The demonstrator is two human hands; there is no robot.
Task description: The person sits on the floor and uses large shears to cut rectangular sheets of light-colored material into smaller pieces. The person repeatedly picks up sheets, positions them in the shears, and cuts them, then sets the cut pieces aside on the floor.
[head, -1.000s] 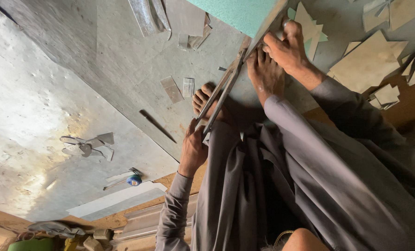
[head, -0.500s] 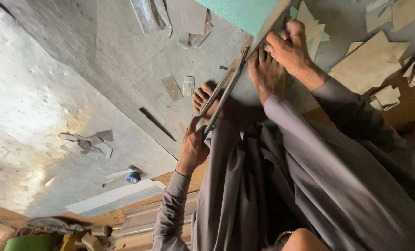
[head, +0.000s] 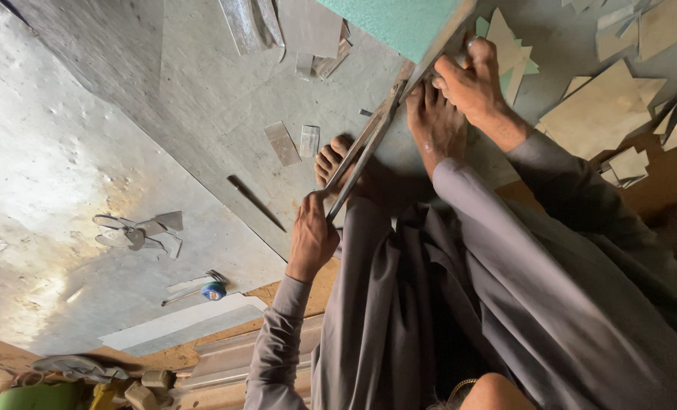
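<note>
Head view, looking down at a person crouched on a large grey metal sheet (head: pixel 202 99) that fills the upper left and centre of the frame.

Left hand (head: pixel 310 237), centre of frame: clenched around the handles of long metal shears (head: pixel 365 148). The shears run diagonally up and right from this hand toward the edge of a green panel (head: pixel 399 23) at top centre. Blade tips are partly hidden near that edge; cannot tell how far the blades stand apart.

Right hand (head: pixel 475 83), upper right: fingers curled down, pressing on the panel edge where it meets the shears. Cannot tell whether it grips the panel or only bears on it.

Two bare feet rest on the sheet: one foot (head: pixel 436 125) just below the right hand, the other foot (head: pixel 335 161) beside the shear handles, toes showing.

Grey robe (head: pixel 505 304) covers the lower right of the frame.

Surroundings: small metal offcuts (head: pixel 293 140) lie on the sheet left of the shears. A cluster of scraps (head: pixel 137 231) at left centre. A blue tape measure (head: pixel 213 291) at lower left centre. Tan cut pieces (head: pixel 604 114) scattered at upper right.
</note>
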